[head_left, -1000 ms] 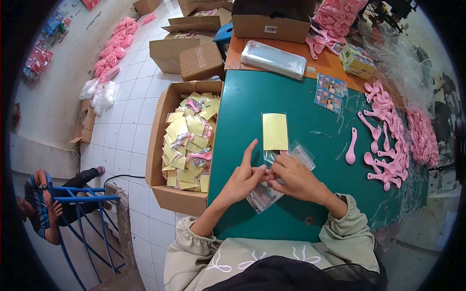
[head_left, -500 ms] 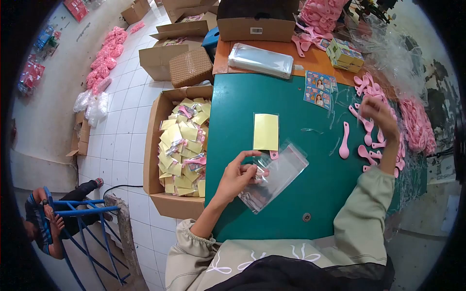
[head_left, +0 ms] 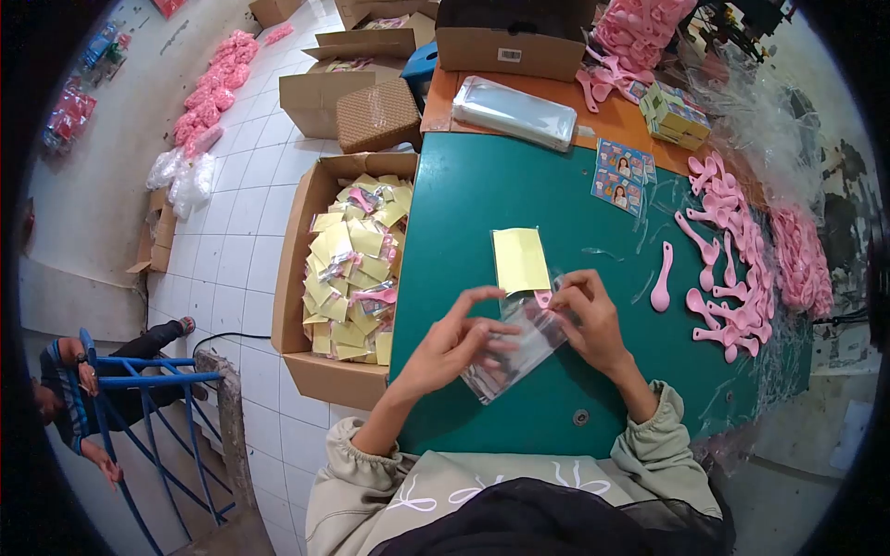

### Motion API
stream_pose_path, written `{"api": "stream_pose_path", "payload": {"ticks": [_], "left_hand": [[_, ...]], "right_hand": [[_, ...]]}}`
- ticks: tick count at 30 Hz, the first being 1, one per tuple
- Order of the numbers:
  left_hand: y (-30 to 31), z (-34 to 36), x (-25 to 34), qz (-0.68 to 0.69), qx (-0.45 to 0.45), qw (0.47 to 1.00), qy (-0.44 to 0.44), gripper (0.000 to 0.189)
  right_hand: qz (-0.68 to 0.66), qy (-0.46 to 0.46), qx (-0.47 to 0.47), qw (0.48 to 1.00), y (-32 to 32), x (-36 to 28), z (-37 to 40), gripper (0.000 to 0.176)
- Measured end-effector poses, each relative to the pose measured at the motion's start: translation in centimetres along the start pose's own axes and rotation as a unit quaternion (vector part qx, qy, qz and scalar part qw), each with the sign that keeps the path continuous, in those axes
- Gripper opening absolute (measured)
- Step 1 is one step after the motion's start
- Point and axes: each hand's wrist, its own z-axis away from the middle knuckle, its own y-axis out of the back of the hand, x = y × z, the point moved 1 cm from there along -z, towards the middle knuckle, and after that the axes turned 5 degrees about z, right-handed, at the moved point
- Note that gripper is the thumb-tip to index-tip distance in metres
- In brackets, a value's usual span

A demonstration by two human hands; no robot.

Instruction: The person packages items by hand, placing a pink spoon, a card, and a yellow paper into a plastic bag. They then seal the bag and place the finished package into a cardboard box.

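- One yellow card (head_left: 521, 259), the landmark of this legend, in a clear sleeve; it lies on the green table top (head_left: 454, 199), with the holed end of a pink handle (head_left: 543, 299) showing at its lower edge.
- Clear bags (head_left: 524, 347), a slanting layer just below the card.
- Right hand (head_left: 595, 324), below and right of the card, beside the pink handle; thumb and fingers drawn together at the bags' edge; whether they pinch film cannot be told.
- Left hand (head_left: 450, 352), below and left of the card, over the bags; fingers spread, blurred.
- Loose pink spoon (head_left: 662, 276), right of the card; heap of pink spoons (head_left: 742, 287), farther right.
- Printed cards (head_left: 623, 176), above and right of the card.
- Carton (head_left: 336, 378), left of the card, filled with yellow-backed packets (head_left: 352, 269).
- Another person (head_left: 69, 371), far left of the card, at a blue railing (head_left: 162, 380).
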Motion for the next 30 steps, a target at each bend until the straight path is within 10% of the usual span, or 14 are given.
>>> {"api": "stream_pose_path", "payload": {"ticks": [8, 18, 30], "left_hand": [[0.3, -1.8, -0.9, -0.399, 0.043, 0.892, -0.207, 0.024], [0.3, -2.2, -1.7, -0.337, 0.113, 0.915, -0.19, 0.01], [0.0, -2.6, -2.7, -0.283, 0.171, 0.931, -0.153, 0.014]], "right_hand": [[-0.082, -0.032, -0.003, 0.996, 0.2, -0.3, 0.4, 0.018], [-0.377, -0.231, -0.018, 0.897, -0.8, 0.5, 0.9, 0.009], [-0.299, -0.32, 0.106, 0.893, -2.2, -1.1, 0.5, 0.011]]}}
